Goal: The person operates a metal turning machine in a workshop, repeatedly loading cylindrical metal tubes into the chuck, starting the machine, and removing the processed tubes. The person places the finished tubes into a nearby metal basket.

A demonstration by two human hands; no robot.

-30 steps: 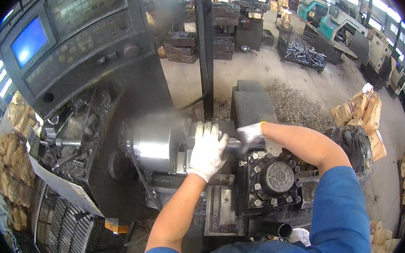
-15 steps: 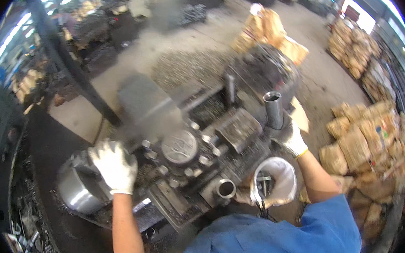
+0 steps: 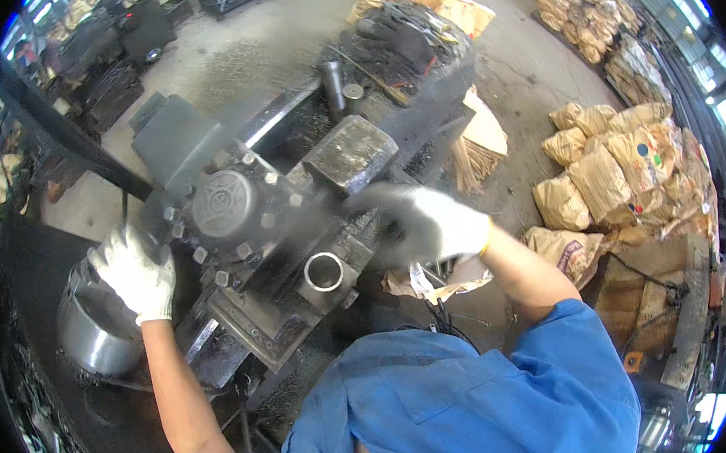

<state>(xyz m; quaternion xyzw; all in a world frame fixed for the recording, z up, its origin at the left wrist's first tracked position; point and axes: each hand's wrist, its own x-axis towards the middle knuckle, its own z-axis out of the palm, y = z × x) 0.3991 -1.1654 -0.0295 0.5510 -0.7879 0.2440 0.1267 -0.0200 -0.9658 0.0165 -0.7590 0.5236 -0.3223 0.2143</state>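
My left hand, in a white glove, lies over the dark machine part behind a shiny grey metal cylinder. Its fingers are spread, and a thin upright rod stands just beyond them. To the right, my white-gloved right hand is smeared by motion beside the lathe's front slide. A dark blur lies at its fingers, so what they hold, if anything, does not show. Left of that hand is an open-topped metal ring. Beyond it sits the square block, with a round bolted tool turret farther left.
A bag with metal pieces hangs below my right hand. Stacked brown sacks stand on the right. Past the block are an upright metal post and a dark, cluttered machine end. A dark pole slants at the left.
My right hand has moved inward toward the front slide. The upright metal tube seen at it earlier no longer shows clearly. My left hand stays by the cylinder; the whole view has shifted.
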